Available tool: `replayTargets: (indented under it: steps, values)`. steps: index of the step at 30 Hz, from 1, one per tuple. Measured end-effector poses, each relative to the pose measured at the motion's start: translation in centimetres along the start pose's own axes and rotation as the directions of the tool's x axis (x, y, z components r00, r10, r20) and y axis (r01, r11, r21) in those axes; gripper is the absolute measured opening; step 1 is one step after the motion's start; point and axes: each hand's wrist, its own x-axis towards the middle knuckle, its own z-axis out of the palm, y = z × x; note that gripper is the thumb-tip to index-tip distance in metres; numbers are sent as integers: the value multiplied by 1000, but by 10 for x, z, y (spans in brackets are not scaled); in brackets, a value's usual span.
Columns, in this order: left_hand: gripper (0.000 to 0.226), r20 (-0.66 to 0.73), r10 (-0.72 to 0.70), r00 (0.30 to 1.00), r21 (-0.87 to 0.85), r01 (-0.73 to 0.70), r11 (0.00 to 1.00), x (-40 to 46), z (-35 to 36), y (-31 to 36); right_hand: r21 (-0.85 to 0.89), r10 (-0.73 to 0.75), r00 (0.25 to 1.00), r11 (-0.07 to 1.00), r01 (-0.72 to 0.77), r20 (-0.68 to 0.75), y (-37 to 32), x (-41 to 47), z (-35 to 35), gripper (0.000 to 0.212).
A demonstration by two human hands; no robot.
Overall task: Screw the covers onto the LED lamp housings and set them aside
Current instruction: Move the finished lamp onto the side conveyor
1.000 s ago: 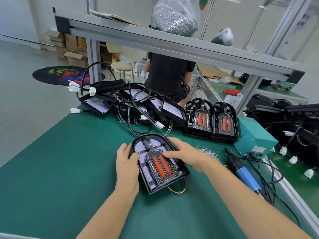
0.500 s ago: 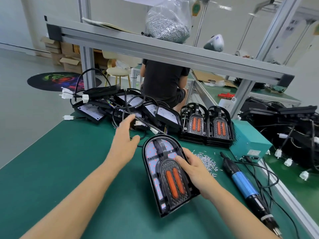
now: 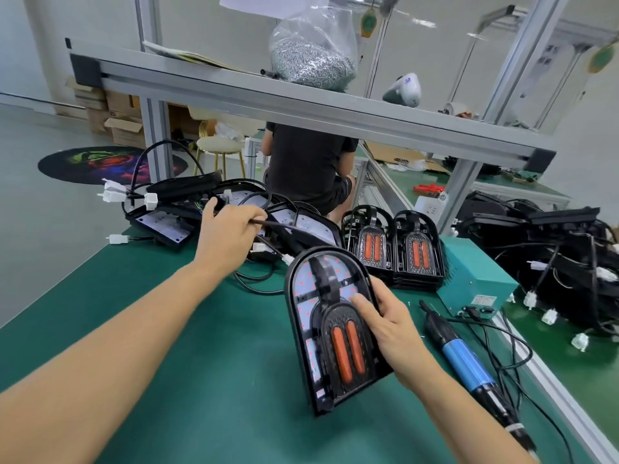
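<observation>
Black cables (image 3: 261,279) are tangling behind the lamp (image 3: 331,329) my right hand (image 3: 388,326) is gripping; my left hand (image 3: 227,236) is pinching one cable, screwdriver (image 3: 465,356) lying on the bench (image 3: 167,329) beside.

Assembly workshop: green bench (image 3: 100,329), alu frame (image 3: 301,108), screw bag (image 3: 311,58).

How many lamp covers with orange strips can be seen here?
3: one cover on the lamp in the right hand, two topping stacks behind it; those stacks may hide more.

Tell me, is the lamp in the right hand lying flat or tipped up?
Tipped up: the right hand holds the lamp with its rounded end raised off the green mat.
</observation>
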Motion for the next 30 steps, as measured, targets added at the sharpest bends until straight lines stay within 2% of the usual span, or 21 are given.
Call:
replayTargets:
  steps: [4, 8, 12, 15, 17, 20, 22, 23, 25, 28, 30]
  values:
    - [9, -106, 33, 994, -225, -56, 973, 5, -16, 13, 117, 32, 996, 993, -22, -85, -7, 9, 7, 19]
    - [10, -122, -6, 992, -419, -47, 907, 8, -25, 29, 238, 97, 986, 969, -62, -139, -15, 17, 15, 22]
    - [17, -127, -15, 992, -541, -57, 839, 14, -36, 48, 375, 164, 971, 923, -88, -175, -23, 26, 26, 25]
    - [17, -6, -107, 994, -669, 76, 740, 17, -38, 56, 364, 175, 959, 928, -84, -224, -25, 32, 31, 22]
    - [15, 155, -186, 970, -753, 238, 614, 16, -37, 55, 376, 189, 953, 922, -90, -236, -24, 36, 34, 19]
    - [12, 404, -217, 888, -838, 455, 300, 13, -36, 51, 377, 195, 947, 922, -88, -256, -21, 39, 40, 18]
    - [5, 512, -201, 835, -839, 536, 93, 9, -34, 49, 379, 206, 948, 920, -102, -243, -18, 39, 44, 18]
    - [12, 546, -190, 816, -828, 560, 26, 5, -33, 49, 381, 214, 948, 917, -113, -234, -16, 38, 45, 17]
    - [22, 586, -138, 798, -807, 591, -9, -2, -30, 49, 372, 232, 946, 918, -137, -224, -15, 38, 50, 15]
    - [35, 630, -71, 774, -774, 632, 24, -15, -23, 53, 336, 240, 937, 930, -147, -255, -15, 39, 55, 10]
    - [36, 650, -92, 754, -754, 656, 44, -20, -18, 58, 283, 218, 933, 950, -135, -287, -15, 39, 57, 9]
